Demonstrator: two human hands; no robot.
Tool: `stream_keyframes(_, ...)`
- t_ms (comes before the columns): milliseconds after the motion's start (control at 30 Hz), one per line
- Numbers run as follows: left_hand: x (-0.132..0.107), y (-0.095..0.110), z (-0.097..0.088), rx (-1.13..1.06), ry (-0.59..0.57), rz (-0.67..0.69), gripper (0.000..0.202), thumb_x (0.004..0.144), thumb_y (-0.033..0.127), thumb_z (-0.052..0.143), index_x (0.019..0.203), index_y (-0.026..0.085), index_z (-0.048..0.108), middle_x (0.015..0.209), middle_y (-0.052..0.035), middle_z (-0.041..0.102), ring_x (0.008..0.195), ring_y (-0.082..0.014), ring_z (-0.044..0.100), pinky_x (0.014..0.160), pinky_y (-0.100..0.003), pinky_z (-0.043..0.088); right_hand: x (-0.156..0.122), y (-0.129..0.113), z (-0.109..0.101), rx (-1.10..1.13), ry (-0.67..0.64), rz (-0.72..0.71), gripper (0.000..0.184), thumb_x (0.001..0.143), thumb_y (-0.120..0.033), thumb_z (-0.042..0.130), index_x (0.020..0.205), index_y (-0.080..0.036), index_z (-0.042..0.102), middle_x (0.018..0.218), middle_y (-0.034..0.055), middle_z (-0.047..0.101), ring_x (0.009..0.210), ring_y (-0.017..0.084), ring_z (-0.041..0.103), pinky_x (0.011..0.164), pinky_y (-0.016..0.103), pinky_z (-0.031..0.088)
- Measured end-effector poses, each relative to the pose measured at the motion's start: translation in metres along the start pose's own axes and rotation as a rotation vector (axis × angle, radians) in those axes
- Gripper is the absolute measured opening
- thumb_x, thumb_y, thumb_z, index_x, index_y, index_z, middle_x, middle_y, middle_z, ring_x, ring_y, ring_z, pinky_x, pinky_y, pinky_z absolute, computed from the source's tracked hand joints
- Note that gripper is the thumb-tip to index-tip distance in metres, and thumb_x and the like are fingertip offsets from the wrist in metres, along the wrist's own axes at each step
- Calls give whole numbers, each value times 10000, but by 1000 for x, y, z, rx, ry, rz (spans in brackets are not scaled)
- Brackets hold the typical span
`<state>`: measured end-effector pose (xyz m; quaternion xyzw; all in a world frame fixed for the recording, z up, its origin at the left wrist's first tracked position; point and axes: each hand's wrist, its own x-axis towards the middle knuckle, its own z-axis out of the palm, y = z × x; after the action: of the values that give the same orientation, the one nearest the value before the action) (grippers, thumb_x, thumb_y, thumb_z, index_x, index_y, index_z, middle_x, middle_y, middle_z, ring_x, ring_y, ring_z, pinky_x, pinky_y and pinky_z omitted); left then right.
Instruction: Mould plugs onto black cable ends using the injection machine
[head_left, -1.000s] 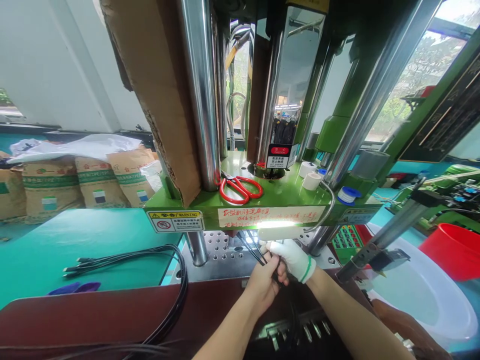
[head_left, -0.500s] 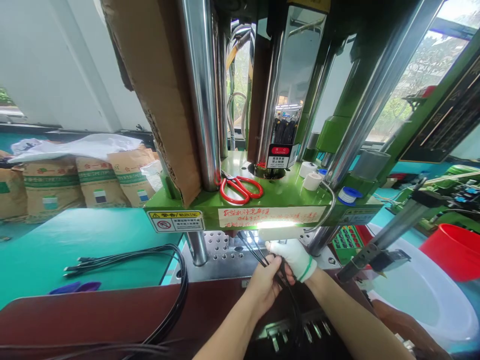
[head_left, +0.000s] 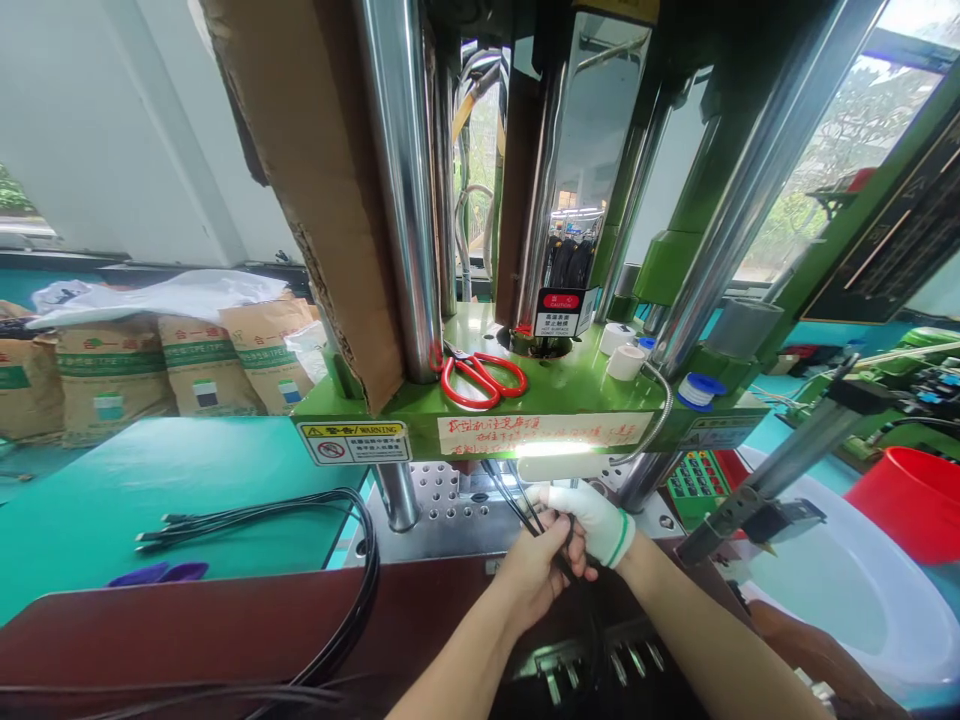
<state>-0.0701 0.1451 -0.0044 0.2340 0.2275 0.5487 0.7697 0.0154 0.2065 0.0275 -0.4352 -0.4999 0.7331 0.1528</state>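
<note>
My left hand (head_left: 534, 570) is bare and closed around a few thin black cables (head_left: 511, 498), its thumb pressed on top. These cables run up and away under the green press plate, where their far ends are hard to make out. My right hand (head_left: 592, 522), in a white glove with a green-edged cuff and some fingertips bare, is closed on the same cables right against my left hand. Below both hands the cables hang down over the dark front of the machine. The metal bed (head_left: 450, 535) with rows of holes lies just beyond.
Red-handled scissors (head_left: 484, 380) rest on the green plate (head_left: 570, 385). A bundle of black cables (head_left: 262, 508) lies on the green table (head_left: 225, 460) at left and loops over the brown ledge (head_left: 187, 630). Steel columns (head_left: 409, 200) flank the press. A white tub (head_left: 877, 600) and red bucket (head_left: 907, 505) stand right.
My right hand has tilted and its fingers have curled in closer against my left hand around the cables. My left hand has barely moved. The view has shifted very slightly.
</note>
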Motion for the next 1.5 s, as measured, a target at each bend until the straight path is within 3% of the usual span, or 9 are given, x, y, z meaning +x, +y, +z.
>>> stream_keyframes(167,-1,0,0,51,22,-37,274,691,381,641,727,130,536,515,9,518,470,-94,478,609,-309,445,4,3,-7,-31,-61,-21,370,669,-470,574,721,-106,537,465,5,564,247,129,490,201,185,374)
stream_keyframes(367,-2,2,3,81,96,-59,339,619,411,689,721,123,542,507,-12,559,470,-122,529,591,-297,434,5,1,-7,-50,-51,-176,392,656,-453,627,842,-111,581,576,-17,564,307,74,474,213,155,355)
stream_keyframes(567,-1,0,1,103,130,-58,370,605,441,689,731,126,542,528,-18,583,470,-126,541,562,-275,419,1,-3,-1,-90,-16,-198,378,653,-473,619,747,-108,581,444,-62,467,246,43,371,191,135,262)
stream_keyframes(833,-1,-2,-4,150,105,-80,343,670,443,642,769,131,539,591,-34,610,545,-140,573,558,-265,422,3,-2,5,-140,244,-310,313,564,-362,683,531,-152,453,417,-79,389,300,36,350,252,154,253)
stream_keyframes(1000,-3,0,-3,185,91,-113,350,679,459,624,780,142,513,591,-33,610,557,-155,589,538,-259,416,0,-5,9,-165,326,-321,298,564,-341,684,527,-153,455,433,-70,383,362,43,352,299,163,252)
stream_keyframes(1133,-2,-1,-5,209,67,-113,369,676,477,615,789,146,501,603,-31,614,567,-167,603,537,-261,419,1,-4,5,-126,228,-288,284,556,-362,696,590,-135,529,478,-54,438,407,56,388,332,169,279)
stream_keyframes(1267,-1,-4,-7,292,49,-122,397,680,514,589,793,144,502,615,-44,622,600,-178,615,549,-269,435,-1,-6,0,-161,-42,-322,311,617,-389,668,768,-120,634,574,-20,530,488,80,456,417,187,354)
stream_keyframes(1367,-1,-8,-9,361,41,-142,449,658,554,586,784,128,519,618,-64,627,613,-183,616,580,-297,459,-2,-6,-4,-258,-190,-311,303,667,-396,622,755,-108,651,565,-6,532,508,101,484,436,200,359)
stream_keyframes(1500,0,-13,-11,405,80,-145,513,606,585,614,794,116,527,611,-67,623,594,-182,613,590,-313,470,2,-3,-6,-208,-205,-382,241,659,-350,641,707,-114,626,629,7,568,560,98,484,543,226,392)
